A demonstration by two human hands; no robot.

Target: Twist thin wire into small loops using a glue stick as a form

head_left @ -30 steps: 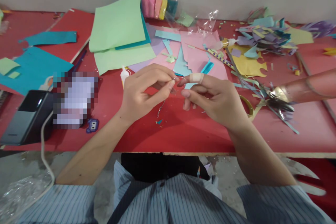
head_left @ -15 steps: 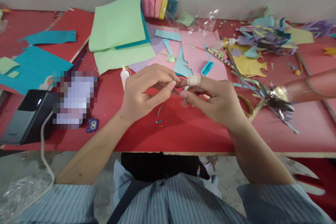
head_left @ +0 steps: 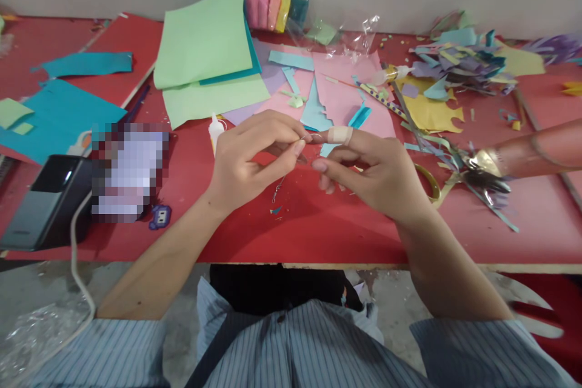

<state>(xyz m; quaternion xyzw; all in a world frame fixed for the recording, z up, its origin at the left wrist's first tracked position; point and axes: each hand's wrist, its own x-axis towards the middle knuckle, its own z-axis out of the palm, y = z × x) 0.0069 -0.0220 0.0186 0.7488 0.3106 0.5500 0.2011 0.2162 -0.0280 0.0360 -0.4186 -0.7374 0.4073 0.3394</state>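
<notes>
Over the middle of the red table, my left hand (head_left: 254, 154) pinches a thin, pale wire or cord (head_left: 314, 136) between thumb and forefinger. A small metal chain (head_left: 275, 193) dangles below that hand; whether it joins the wire is hidden by my fingers. My right hand (head_left: 377, 163), with a beige bandage (head_left: 340, 135) round its forefinger, stretches that finger to the wire at my left fingertips. Its thumb stands apart from the forefinger, and no grip on the wire shows.
Green paper sheets (head_left: 204, 36) and a white glue bottle (head_left: 215, 131) lie beyond my left hand. A phone (head_left: 131, 176) and dark device (head_left: 50, 200) sit left. Right are a tape roll (head_left: 427, 182), scissors (head_left: 486, 180) and paper scraps (head_left: 454, 60). Another person's arm (head_left: 541, 145) reaches in.
My right thumb and forefinger have spread farther apart, the thumb moving down and away from the wire. My left hand keeps its pinch in nearly the same place.
</notes>
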